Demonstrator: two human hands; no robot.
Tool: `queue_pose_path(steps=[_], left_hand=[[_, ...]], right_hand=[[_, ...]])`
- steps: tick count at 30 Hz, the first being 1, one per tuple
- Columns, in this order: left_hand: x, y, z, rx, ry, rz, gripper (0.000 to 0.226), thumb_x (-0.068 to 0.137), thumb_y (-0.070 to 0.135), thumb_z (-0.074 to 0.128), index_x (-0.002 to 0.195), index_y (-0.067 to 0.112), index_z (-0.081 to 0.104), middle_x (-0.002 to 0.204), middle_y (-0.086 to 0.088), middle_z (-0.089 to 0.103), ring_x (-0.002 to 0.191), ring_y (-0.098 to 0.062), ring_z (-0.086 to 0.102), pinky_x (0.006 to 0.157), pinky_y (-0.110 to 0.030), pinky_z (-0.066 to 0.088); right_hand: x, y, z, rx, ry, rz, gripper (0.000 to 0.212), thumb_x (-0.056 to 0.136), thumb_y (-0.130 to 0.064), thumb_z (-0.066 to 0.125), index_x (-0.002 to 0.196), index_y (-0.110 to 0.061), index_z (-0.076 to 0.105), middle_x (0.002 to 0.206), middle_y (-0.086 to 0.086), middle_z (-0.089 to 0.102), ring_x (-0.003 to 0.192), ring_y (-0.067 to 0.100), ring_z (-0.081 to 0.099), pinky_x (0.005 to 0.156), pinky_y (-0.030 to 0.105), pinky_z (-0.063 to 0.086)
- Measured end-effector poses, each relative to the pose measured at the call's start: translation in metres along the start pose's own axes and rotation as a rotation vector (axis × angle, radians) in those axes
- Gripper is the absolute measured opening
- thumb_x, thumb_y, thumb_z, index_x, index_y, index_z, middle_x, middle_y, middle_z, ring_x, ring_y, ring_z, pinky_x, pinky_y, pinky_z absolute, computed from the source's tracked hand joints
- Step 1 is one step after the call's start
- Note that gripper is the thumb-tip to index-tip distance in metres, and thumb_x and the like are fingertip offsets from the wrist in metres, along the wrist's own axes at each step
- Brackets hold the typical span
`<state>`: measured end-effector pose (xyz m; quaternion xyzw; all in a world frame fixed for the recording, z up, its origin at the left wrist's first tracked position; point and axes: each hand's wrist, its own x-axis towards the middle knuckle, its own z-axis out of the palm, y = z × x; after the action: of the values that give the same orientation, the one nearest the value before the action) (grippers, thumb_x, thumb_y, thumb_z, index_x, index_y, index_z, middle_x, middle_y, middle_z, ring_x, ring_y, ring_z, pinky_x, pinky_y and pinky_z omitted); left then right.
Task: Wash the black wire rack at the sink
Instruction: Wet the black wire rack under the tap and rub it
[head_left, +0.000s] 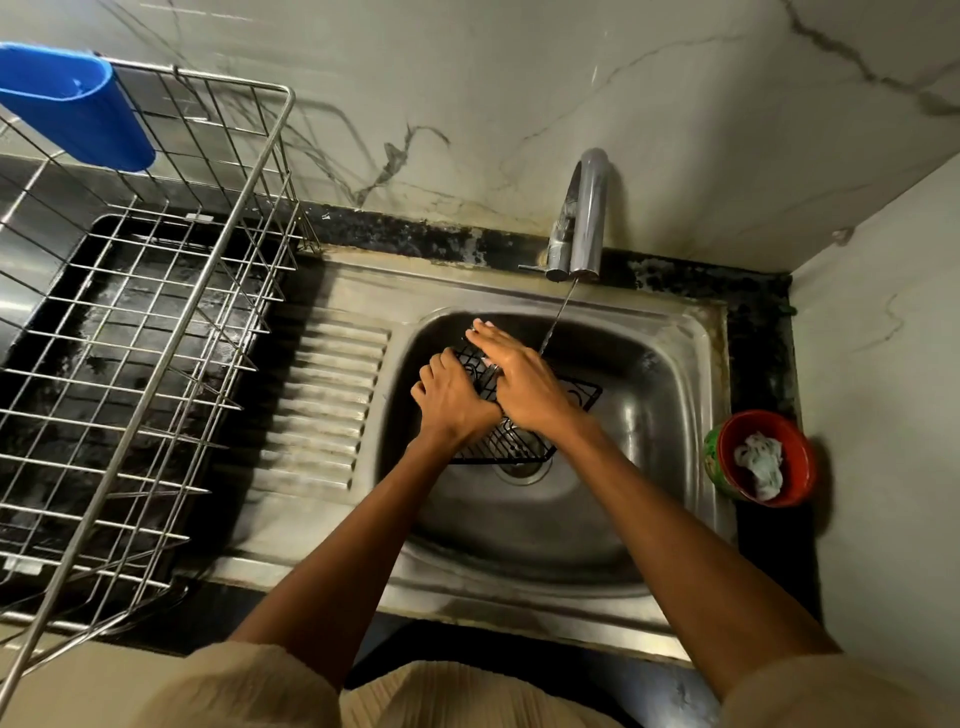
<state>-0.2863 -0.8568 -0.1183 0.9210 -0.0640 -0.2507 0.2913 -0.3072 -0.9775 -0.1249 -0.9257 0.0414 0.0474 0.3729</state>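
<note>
Scrubbing stage — the rack (519, 447) lies in the sink (675, 364) under the tap's (582, 208) thin stream. Left hand (452, 395) grips its edge; right hand (519, 374) lies flat, fingers straight, on the wires. Next — probably turn it to rinse the rest.

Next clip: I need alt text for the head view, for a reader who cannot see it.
Two bare hands work a black wire rack in a steel sink: the left hand grips it and the right hand lies flat across it. A thin stream runs from the tap. A metal dish rack stands left, a red bowl right.
</note>
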Motion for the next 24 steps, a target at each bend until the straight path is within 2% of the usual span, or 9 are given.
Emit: queue_pose_path(steps=[3,5,7,9,13,18,20,24], left_hand=[[-0.001,-0.005,-0.004,-0.158,0.034,-0.015,0.090,0.066,0.032,0.060,0.148,0.007,0.036,0.143,-0.012,0.046,0.135,-0.033,0.038,0.114,-0.051,0.027],[-0.002,-0.007,-0.005,-0.250,0.064,-0.014,0.084,0.060,0.029,0.052,0.141,0.010,0.045,0.134,-0.010,0.050,0.129,-0.030,0.041,0.111,-0.048,0.028],[-0.006,-0.010,-0.004,-0.293,0.092,0.021,0.078,0.059,0.025,0.049,0.136,0.009,0.050,0.127,-0.009,0.050,0.123,-0.030,0.042,0.110,-0.047,0.028],[-0.011,-0.016,-0.004,-0.328,0.127,0.069,0.073,0.059,0.022,0.048,0.130,0.009,0.054,0.119,-0.005,0.050,0.116,-0.026,0.043,0.108,-0.049,0.032],[-0.016,-0.027,-0.007,-0.444,0.237,0.134,0.067,0.058,0.017,0.056,0.124,0.006,0.060,0.113,-0.003,0.056,0.109,-0.025,0.049,0.101,-0.054,0.041],[-0.021,-0.029,-0.009,-0.490,0.289,0.085,0.075,0.059,0.019,0.058,0.133,0.006,0.056,0.127,-0.012,0.055,0.119,-0.031,0.049,0.104,-0.057,0.040],[-0.025,-0.021,-0.005,-0.518,0.293,0.051,0.076,0.058,0.018,0.057,0.133,0.006,0.054,0.127,-0.010,0.054,0.119,-0.028,0.048,0.104,-0.057,0.040],[-0.026,-0.013,-0.003,-0.573,0.282,0.000,0.081,0.058,0.017,0.055,0.137,0.005,0.050,0.133,-0.010,0.052,0.124,-0.029,0.046,0.107,-0.059,0.039]], right_hand=[[-0.004,0.006,0.001,-0.034,-0.019,-0.020,0.081,0.085,0.022,0.042,0.155,-0.018,0.031,0.163,0.000,0.026,0.151,0.010,0.018,0.124,0.034,0.018],[-0.008,0.009,0.000,-0.058,-0.031,-0.017,0.088,0.086,0.019,0.047,0.157,-0.026,0.024,0.163,0.001,0.026,0.150,0.014,0.022,0.123,0.040,0.024],[-0.013,0.014,-0.002,-0.056,-0.047,0.081,0.097,0.086,0.015,0.049,0.158,-0.037,0.011,0.164,0.000,0.023,0.149,0.019,0.027,0.117,0.043,0.036],[-0.020,0.027,-0.007,-0.054,-0.055,0.156,0.099,0.085,0.017,0.048,0.158,-0.038,0.011,0.164,-0.001,0.022,0.146,0.019,0.031,0.112,0.044,0.042],[-0.031,0.068,-0.025,-0.094,-0.021,0.244,0.092,0.080,0.022,0.047,0.156,-0.026,0.025,0.163,-0.002,0.024,0.151,0.015,0.020,0.122,0.040,0.026],[-0.020,0.064,-0.035,-0.208,-0.004,0.306,0.077,0.093,-0.002,0.059,0.157,-0.021,0.021,0.165,-0.001,0.018,0.152,0.014,0.014,0.125,0.039,0.017],[-0.009,0.040,-0.034,-0.230,-0.004,0.249,0.080,0.092,-0.002,0.059,0.158,-0.023,0.019,0.165,-0.003,0.015,0.152,0.014,0.012,0.125,0.039,0.012],[0.000,-0.011,-0.022,-0.283,-0.079,-0.024,0.083,0.093,-0.005,0.058,0.159,-0.024,0.013,0.166,-0.006,0.012,0.152,0.010,0.009,0.125,0.039,0.009]])
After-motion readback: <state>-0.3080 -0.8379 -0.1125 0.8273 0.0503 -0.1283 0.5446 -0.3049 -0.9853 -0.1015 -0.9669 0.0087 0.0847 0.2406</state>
